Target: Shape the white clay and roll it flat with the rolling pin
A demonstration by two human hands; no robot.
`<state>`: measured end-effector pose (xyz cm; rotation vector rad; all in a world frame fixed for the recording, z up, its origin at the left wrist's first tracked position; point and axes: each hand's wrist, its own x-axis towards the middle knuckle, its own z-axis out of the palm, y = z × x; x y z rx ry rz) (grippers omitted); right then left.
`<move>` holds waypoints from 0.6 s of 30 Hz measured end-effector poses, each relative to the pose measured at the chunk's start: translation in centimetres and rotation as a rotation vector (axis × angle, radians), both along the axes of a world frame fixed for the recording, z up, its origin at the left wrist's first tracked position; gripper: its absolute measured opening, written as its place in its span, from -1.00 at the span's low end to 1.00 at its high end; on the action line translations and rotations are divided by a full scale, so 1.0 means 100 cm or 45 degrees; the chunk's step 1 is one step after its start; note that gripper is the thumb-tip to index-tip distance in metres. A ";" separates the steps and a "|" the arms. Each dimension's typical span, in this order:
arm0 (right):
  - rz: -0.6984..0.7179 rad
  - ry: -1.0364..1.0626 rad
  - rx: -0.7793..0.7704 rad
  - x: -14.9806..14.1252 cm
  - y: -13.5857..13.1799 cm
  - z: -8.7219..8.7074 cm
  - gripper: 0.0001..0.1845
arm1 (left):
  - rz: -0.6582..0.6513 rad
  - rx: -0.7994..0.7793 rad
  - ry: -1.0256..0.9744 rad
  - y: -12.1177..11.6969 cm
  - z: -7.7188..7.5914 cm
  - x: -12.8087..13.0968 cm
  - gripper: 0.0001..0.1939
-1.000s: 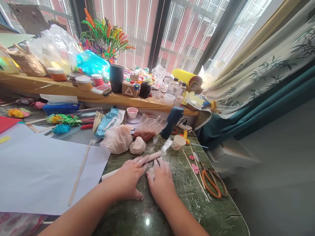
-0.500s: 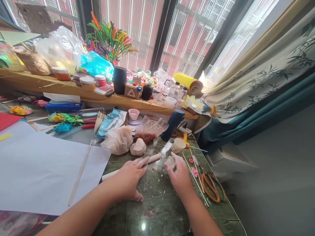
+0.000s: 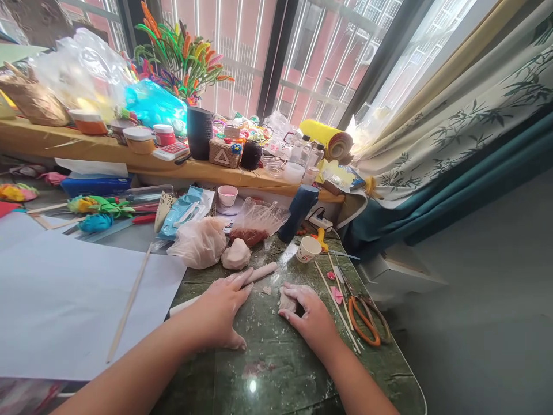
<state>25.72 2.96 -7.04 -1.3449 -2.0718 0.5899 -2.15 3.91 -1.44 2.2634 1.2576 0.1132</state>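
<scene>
My left hand (image 3: 222, 302) lies over a pale rolling pin (image 3: 262, 273), fingers stretched out across it and thumb spread on the table. Both ends of the pin show on either side of the hand. With thumb and fingertips, my right hand (image 3: 309, 311) grips a flattened lump of whitish clay (image 3: 287, 302) at the tabletop; part of it is hidden by the fingers. Whitish residue coats the fingers. A bigger ball of clay (image 3: 235, 254) sits just beyond the pin, beside a crumpled plastic bag (image 3: 199, 245).
On the right lie orange-handled scissors (image 3: 365, 323), thin sticks (image 3: 334, 302) and a paper cup (image 3: 308, 249). A dark blue cylinder (image 3: 299, 213) stands behind. White paper (image 3: 64, 305) covers the left side. Clay crumbs dot the dark green table (image 3: 259, 397). Jars and craft supplies crowd the sill (image 3: 151, 167).
My right hand has turned and come slightly down and left, its fingers now closing round the clay from the side. My left hand keeps its place on the rolling pin. The view has shifted slightly.
</scene>
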 end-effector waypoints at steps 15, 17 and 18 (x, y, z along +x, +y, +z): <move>0.218 0.168 -0.001 -0.022 0.024 0.002 -0.55 | 0.010 -0.023 -0.005 -0.004 0.006 -0.002 0.10; 0.108 0.345 -0.058 -0.021 0.022 0.005 -0.58 | 0.014 -0.009 -0.011 -0.004 0.005 -0.002 0.05; 0.015 0.499 -0.112 -0.022 0.020 0.007 -0.59 | 0.024 0.005 -0.028 -0.005 0.005 -0.002 0.01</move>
